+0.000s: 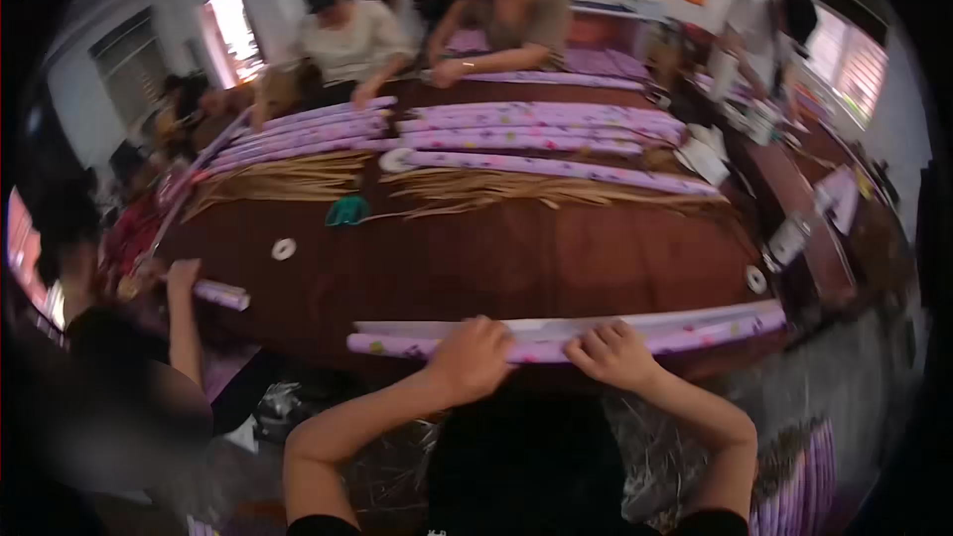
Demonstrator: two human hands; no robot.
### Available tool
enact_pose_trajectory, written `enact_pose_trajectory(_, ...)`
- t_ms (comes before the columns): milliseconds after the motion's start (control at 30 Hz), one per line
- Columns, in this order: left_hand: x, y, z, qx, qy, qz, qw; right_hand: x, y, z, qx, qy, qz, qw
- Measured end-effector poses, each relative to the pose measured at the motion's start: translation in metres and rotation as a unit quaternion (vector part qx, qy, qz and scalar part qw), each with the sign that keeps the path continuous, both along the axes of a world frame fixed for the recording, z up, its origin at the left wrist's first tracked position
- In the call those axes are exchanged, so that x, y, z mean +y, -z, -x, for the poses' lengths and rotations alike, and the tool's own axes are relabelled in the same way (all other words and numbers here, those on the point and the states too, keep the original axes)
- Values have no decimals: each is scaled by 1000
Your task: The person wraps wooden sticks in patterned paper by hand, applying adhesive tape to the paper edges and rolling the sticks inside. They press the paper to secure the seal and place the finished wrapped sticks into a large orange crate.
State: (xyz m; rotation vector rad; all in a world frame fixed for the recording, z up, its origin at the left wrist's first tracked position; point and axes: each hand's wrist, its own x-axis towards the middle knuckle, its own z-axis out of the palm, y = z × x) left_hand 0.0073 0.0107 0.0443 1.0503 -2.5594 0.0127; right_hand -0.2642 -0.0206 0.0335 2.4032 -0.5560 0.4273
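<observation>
A long roll of purple patterned material lies along the near edge of the brown table, with a pale strip showing along its far side. My left hand is closed over the roll left of its middle. Just to the right, my right hand has its fingers curled over the same roll. The two hands are a short gap apart, and the roll runs out past both of them.
Several purple rolls and bundles of brown strips lie across the table. A green object and white rings are nearer. Co-workers sit across and at the left, one hand by a short roll.
</observation>
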Motion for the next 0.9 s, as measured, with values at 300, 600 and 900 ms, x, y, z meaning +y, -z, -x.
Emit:
enact_pose_trajectory(300,-1,18,12,-50,-32,100,993,-10,9,5,-53,161,-310,935)
enact_pose_trajectory(600,5,23,-7,-92,-65,229,967,-47,-43,100,1,116,-697,707)
enact_pose_trajectory(900,-2,38,-35,-111,-87,299,944,-2,4,86,-156,33,-269,950)
